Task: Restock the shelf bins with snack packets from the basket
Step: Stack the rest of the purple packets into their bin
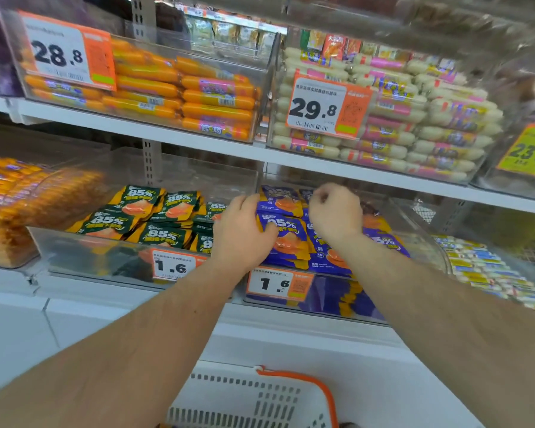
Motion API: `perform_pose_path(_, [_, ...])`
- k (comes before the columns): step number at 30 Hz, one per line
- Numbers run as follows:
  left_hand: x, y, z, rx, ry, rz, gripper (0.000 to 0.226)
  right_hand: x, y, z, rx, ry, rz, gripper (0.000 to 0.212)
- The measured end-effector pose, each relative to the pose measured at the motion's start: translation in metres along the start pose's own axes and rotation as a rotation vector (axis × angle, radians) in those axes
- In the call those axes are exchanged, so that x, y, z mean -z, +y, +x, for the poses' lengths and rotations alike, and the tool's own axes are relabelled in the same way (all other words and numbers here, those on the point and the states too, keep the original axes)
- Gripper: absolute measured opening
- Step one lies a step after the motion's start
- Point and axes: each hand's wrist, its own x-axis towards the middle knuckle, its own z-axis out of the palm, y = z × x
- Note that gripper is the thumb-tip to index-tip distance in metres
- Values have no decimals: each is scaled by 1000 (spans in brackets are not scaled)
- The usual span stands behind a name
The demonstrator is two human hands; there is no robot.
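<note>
Both hands are in the clear bin (315, 299) of purple snack packets (286, 233) on the lower shelf. The left hand (243, 230) lies flat, fingers straight, thumb pressing a purple packet's left edge. The right hand (334, 213) hovers just above the pile, fingers curled; whether it holds anything, I can't tell. The white basket (250, 400) sits below.
</note>
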Motion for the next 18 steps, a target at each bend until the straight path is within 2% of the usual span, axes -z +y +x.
perform_pose_path(2, [7, 2, -13, -134, 116, 44, 52, -1, -20, -28, 56, 33, 152, 18])
perform_pose_path(5, [16, 0, -48, -238, 283, 5, 41, -16, -42, -73, 79, 87, 355, 13])
perform_pose_path(7, [19, -10, -74, -280, 302, -70, 38, -32, -49, -102, 65, 85, 459, 12])
perform_pose_path(9, [20, -29, -100, -266, 255, -136, 37, -52, -52, -130, 43, 46, 558, 11])
perform_pose_path(11, [15, -54, -134, -120, 158, -156, 38, -77, -43, -162, 36, -29, 587, 12])
perform_pose_path(15, [-2, -109, -192, 357, -176, -132, 41, -139, -1, -226, -91, -324, 397, 14])
perform_pose_path(18, [-14, -144, -217, 557, -345, -95, 36, -179, 34, -269, -221, -536, 243, 28])
